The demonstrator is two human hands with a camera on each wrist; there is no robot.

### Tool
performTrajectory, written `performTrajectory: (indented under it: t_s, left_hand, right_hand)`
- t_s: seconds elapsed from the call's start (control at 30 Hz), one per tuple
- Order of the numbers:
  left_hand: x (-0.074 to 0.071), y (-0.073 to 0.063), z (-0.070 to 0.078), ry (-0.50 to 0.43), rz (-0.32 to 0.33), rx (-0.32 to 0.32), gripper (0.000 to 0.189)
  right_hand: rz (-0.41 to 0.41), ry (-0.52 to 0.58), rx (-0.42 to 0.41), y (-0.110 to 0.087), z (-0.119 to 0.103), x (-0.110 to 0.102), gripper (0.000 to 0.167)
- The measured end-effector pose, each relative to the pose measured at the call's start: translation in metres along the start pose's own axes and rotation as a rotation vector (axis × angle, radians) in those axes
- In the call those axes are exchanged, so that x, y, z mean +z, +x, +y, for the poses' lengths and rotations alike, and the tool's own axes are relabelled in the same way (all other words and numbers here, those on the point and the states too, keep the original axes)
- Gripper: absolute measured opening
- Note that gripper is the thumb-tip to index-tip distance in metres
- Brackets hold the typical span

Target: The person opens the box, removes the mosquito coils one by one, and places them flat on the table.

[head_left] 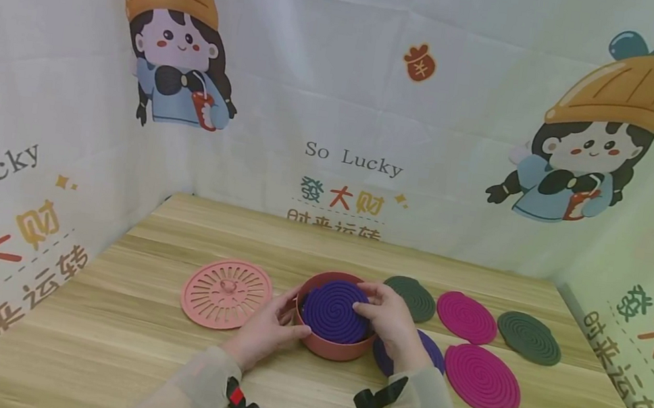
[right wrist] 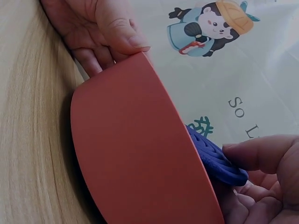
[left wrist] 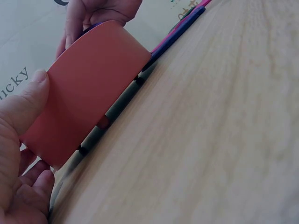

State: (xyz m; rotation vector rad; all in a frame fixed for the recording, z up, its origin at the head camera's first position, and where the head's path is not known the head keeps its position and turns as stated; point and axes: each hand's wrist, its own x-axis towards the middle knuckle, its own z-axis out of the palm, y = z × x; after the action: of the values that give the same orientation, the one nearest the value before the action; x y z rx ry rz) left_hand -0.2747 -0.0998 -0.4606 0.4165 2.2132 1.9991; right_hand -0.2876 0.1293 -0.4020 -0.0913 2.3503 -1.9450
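A blue-purple spiral mosquito coil (head_left: 335, 310) lies tilted in the mouth of a round salmon-red box (head_left: 333, 350), its edge above the rim. My right hand (head_left: 392, 321) pinches this coil by its right edge; in the right wrist view the thumb is on top and fingers are beneath. The left hand (head_left: 268, 329) grips the box from its left side, thumb at the rim and fingers around the wall, as the left wrist view shows. That view also shows small feet under the box. The inside of the box is mostly hidden by the coil.
A pink slotted lid with a knob (head_left: 227, 294) lies left of the box. To the right are another blue coil (head_left: 430, 350), partly under my right arm, two magenta coils (head_left: 483, 380) and two dark green coils (head_left: 529, 338). Printed cloth (head_left: 328, 95) stands behind the wooden table (head_left: 302, 405).
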Motion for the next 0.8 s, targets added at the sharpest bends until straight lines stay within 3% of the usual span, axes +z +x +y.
performTrajectory:
  t_s: [0.37,0.8]
  left_hand:
    - [-0.001,0.0,-0.002,0.019,0.002,0.01,0.085]
    - [0.0,-0.002,0.002,0.007,0.009,0.008,0.085]
  right_hand:
    - [-0.064,0.046,0.013,-0.004,-0.004,0.001,0.052]
    - [-0.043,0.249,0.006,0.004,0.009,-0.004,0.046]
